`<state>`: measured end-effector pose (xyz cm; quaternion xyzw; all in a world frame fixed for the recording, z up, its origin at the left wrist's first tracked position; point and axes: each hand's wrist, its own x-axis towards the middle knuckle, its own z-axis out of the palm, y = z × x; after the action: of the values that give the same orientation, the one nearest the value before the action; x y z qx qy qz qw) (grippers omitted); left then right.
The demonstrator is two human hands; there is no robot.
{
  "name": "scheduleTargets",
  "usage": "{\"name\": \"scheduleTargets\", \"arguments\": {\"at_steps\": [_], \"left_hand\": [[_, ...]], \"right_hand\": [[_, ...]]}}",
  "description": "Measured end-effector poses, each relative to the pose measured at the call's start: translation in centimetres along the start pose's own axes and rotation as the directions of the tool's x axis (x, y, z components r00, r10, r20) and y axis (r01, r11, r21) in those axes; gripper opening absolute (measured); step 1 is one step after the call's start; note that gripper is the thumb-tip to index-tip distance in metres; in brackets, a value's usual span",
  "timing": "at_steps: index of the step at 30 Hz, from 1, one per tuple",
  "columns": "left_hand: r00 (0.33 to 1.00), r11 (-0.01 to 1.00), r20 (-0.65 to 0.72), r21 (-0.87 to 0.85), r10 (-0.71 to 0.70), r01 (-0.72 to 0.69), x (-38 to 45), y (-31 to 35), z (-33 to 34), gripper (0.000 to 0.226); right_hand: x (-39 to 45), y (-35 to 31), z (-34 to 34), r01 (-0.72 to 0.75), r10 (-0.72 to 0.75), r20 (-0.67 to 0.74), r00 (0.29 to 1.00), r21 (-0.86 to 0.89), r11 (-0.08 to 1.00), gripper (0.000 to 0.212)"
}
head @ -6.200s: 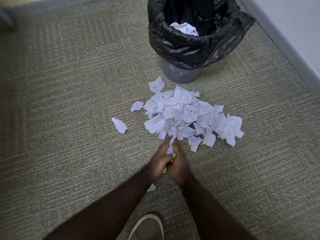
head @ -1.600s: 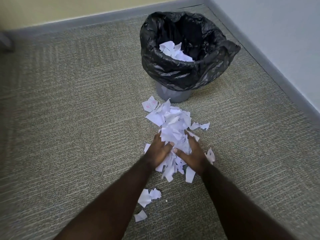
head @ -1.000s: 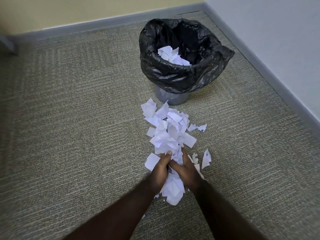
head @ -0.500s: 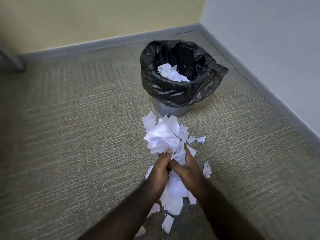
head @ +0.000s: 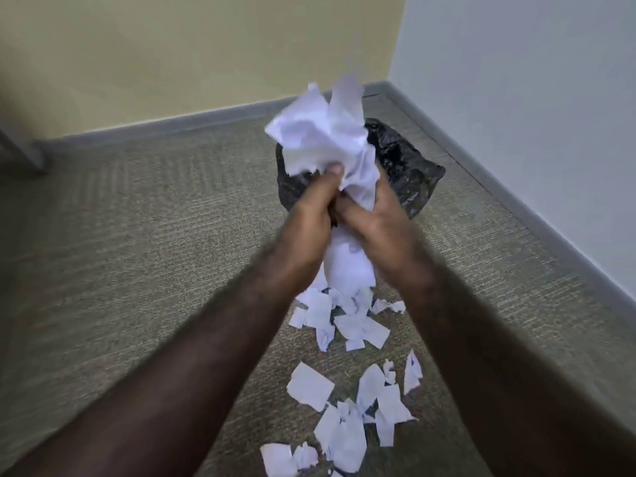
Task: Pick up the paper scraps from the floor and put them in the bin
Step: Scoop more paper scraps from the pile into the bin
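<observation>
Both hands — left hand (head: 303,232) | right hand (head: 378,228) — grip paper scraps (head: 323,139) before bin (head: 406,166)

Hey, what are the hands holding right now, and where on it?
Both hands, left hand and right hand, grip one bundle of paper scraps, squeezed around its middle.

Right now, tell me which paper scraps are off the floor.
Only the crumpled bundle, clamped between the left hand and right hand before the bin; all others lie on carpet.
</observation>
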<state>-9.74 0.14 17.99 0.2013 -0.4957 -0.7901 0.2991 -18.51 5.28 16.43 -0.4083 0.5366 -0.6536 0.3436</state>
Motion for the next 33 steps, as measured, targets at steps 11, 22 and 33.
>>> {"name": "scheduleTargets", "arguments": {"at_steps": [11,22,33], "left_hand": [[0.994,0.992,0.036,0.069,0.108,-0.110,11.4,6.1,2.1,0.041],[0.999,0.985,0.025,0.169,-0.039,0.034,17.8,0.0,-1.3,0.035],[0.908,0.604,-0.228,0.686,-0.352,0.406,18.5,0.9,-3.0,0.022]], "right_hand": [[10.9,-4.4,-1.6,0.188,-0.205,-0.169,0.964,-0.111,0.976,0.032],[14.3,2.7,-4.3,0.008,-0.073,-0.243,0.967,-0.257,0.966,0.053],[15.2,4.4,-6.1,-0.310,0.325,-0.099,0.941,-0.639,0.704,0.014]]}}
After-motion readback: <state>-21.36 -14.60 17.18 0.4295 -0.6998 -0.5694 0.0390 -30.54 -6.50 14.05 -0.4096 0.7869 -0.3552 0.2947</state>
